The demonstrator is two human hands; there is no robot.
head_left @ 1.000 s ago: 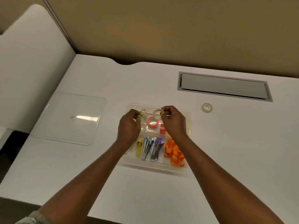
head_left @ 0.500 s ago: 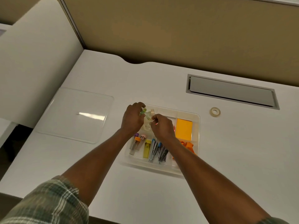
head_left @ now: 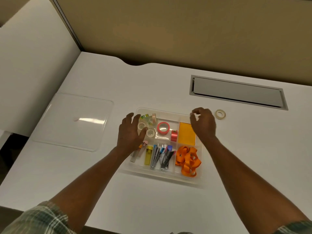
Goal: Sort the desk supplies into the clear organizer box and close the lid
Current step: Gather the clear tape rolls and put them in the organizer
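The clear organizer box lies open on the white desk, its compartments holding small tape rolls, a pink tape roll, orange sticky notes, staplers and an orange ribbon. My left hand hovers with relaxed fingers over the box's left side, holding nothing. My right hand hangs above the box's far right corner, fingers loosely curled and empty. One beige tape roll lies on the desk just right of that hand. The clear lid lies flat to the left.
A grey cable flap is set into the desk at the back right. A white partition stands on the left and a tan wall panel runs behind the desk.
Both hands have let go of the small tape rolls, which now lie in the far left compartment. My right hand has moved right, toward the loose beige roll.
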